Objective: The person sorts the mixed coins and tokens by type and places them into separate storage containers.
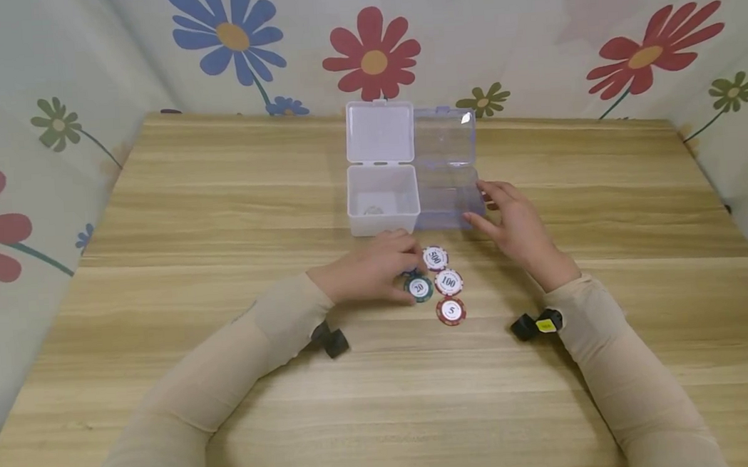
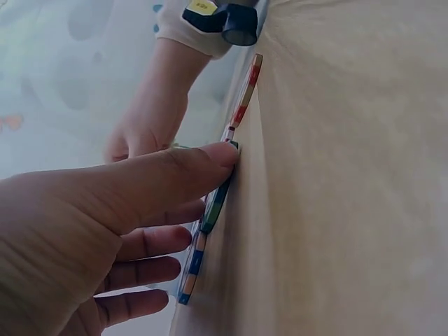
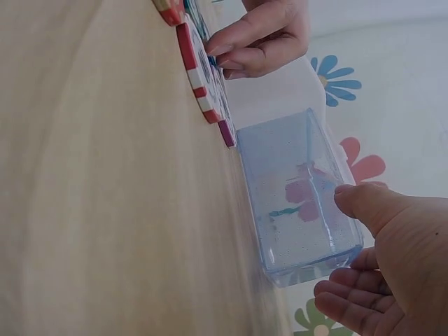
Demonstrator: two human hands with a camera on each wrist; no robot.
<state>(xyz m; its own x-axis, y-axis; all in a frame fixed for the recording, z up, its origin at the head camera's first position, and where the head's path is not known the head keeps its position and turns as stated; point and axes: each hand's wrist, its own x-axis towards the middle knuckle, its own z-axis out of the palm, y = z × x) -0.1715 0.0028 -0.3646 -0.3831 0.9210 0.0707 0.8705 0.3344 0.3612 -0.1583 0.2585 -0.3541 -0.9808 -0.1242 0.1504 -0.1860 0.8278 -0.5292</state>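
Observation:
Several poker chips lie on the wooden table. My left hand reaches over them, its thumb touching the edge of the green 20 chip and the index finger close by. Beneath those fingers a blue chip is partly hidden. To the right are a white 500 chip, a white-and-red 100 chip and a red 5 chip. My right hand rests at the right side of a clear bluish plastic box, thumb and fingers loosely spread about its corner.
Left of the clear box, against it, stands a white plastic box, its lid up, with a small pale round thing inside. The clear lid is raised too. A flower-patterned curtain borders the table.

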